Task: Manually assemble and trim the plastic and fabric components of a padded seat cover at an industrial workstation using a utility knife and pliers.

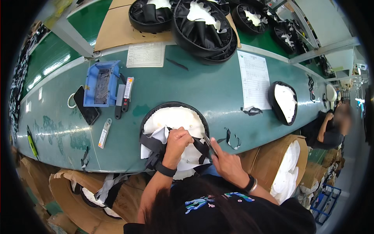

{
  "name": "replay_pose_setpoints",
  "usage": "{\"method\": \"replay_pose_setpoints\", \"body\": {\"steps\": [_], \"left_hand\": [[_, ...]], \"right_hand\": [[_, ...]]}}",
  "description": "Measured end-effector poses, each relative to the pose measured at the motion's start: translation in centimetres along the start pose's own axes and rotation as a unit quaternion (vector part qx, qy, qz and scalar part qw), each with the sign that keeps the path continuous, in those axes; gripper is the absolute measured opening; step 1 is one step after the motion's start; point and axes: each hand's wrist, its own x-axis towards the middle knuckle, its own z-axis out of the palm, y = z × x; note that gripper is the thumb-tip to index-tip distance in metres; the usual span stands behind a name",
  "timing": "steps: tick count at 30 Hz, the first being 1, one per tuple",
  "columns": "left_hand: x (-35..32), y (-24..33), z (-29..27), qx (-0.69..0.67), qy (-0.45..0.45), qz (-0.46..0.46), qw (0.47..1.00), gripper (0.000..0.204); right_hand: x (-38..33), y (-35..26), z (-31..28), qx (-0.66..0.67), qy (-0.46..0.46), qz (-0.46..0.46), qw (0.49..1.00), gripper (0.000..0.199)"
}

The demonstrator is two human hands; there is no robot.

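Note:
A round white pad with a black rim (177, 119) lies on the green table (194, 89) in front of me, with black straps (154, 146) across its near side. My left hand (177, 142) is closed on a white flap and black strap at the pad's near edge. My right hand (226, 162) holds a small knife (209, 143) whose blade points toward the strap beside the left hand.
A blue tray of blades (100, 82), a black phone (86, 104), cutters (125, 96) and a small blade case (104, 132) lie to the left. Paper sheets (254, 80), another black-rimmed white pad (284, 102) and stacked black pads (202, 29) sit beyond. Cardboard boxes (272, 156) stand below the table edge. A person (331, 130) sits at right.

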Motion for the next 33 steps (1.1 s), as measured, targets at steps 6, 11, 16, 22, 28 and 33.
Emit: {"method": "replay_pose_setpoints", "body": {"steps": [6, 11, 16, 22, 28, 33], "left_hand": [[-4.2, -0.5, -0.6, 0.040, 0.162, 0.235, 0.958, 0.018], [-18.2, -3.8, -10.7, 0.025, 0.432, 0.228, 0.872, 0.014], [-30.3, -7.7, -17.5, 0.314, 0.646, -0.173, 0.674, 0.043], [-15.2, -4.6, -5.3, 0.126, 0.418, -0.028, 0.899, 0.045], [-15.4, -5.7, -7.2, -0.195, 0.477, -0.075, 0.853, 0.044], [-27.2, -10.3, -16.1, -0.385, 0.582, 0.160, 0.698, 0.058]], "right_hand": [[-0.2, 2.1, 1.8, 0.190, 0.218, -0.141, 0.947, 0.055], [9.8, 2.4, -2.6, 0.244, 0.291, -0.157, 0.912, 0.056], [16.9, 2.3, 0.3, 0.243, 0.166, -0.227, 0.928, 0.053], [15.8, -0.2, 0.7, 0.185, 0.091, -0.307, 0.929, 0.056], [15.5, 2.3, -6.1, 0.294, 0.173, -0.231, 0.911, 0.050], [25.8, 17.9, -17.0, 0.410, 0.429, -0.014, 0.805, 0.022]]}}
